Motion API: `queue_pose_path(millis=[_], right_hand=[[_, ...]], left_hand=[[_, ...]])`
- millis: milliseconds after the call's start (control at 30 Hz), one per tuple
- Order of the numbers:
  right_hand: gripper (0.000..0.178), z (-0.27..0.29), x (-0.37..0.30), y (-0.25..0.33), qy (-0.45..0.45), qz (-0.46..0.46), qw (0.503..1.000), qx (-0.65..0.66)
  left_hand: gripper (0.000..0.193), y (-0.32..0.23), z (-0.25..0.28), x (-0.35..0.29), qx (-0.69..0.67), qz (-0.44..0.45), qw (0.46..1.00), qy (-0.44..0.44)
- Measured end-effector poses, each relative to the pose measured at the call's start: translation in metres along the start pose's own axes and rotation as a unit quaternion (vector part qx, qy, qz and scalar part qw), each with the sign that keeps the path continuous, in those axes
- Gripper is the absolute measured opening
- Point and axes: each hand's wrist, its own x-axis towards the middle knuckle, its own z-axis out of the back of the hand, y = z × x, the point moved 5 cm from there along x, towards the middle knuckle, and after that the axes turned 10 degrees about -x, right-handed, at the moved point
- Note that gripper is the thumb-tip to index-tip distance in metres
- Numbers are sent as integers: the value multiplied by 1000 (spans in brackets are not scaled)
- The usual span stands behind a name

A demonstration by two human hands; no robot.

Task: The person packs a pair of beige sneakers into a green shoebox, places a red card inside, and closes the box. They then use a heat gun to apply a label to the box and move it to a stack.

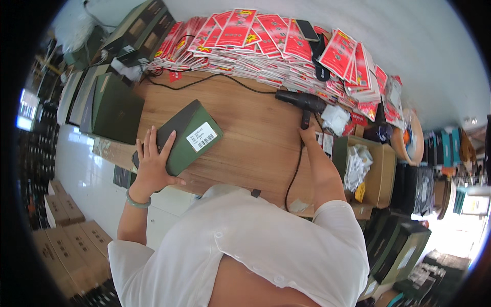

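A dark green shoebox-like carton [180, 153] with a white barcode label sits at an angle on the left part of the wooden table. My left hand [155, 163] lies against its left side, fingers spread and stretched out over the dark surface. To the right, a black hair dryer [299, 100] lies near the far side of the table, its handle pointing toward me. My right hand [308, 135] is closed at the end of that handle; its fingers are partly hidden. The dryer's black cord [292, 180] runs down past my right forearm.
Stacks of red and white printed packets [266, 46] line the back, with a black phone [307, 30] on top. Green cartons [118, 110] stand at the left edge. An open box [381, 171] holding crumpled white paper is beside my right arm. Another cable [225, 76] crosses the far tabletop.
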Motion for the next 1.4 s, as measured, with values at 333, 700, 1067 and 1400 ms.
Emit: queue_pose_path(millis=[333, 700, 1067, 1400], right_hand=[[15, -17, -15, 40, 309, -120, 770, 546], [26, 144, -275, 109, 126, 28, 891, 435], [59, 231, -363, 175, 16, 155, 935, 319], [53, 232, -381, 199, -20, 235, 960, 149]], left_hand=[[104, -25, -7, -16, -20, -39, 990, -133], [99, -16, -14, 34, -10, -7, 984, -176], [88, -22, -23, 36, -91, -78, 954, -274], [92, -22, -26, 22, -163, -109, 925, -325]])
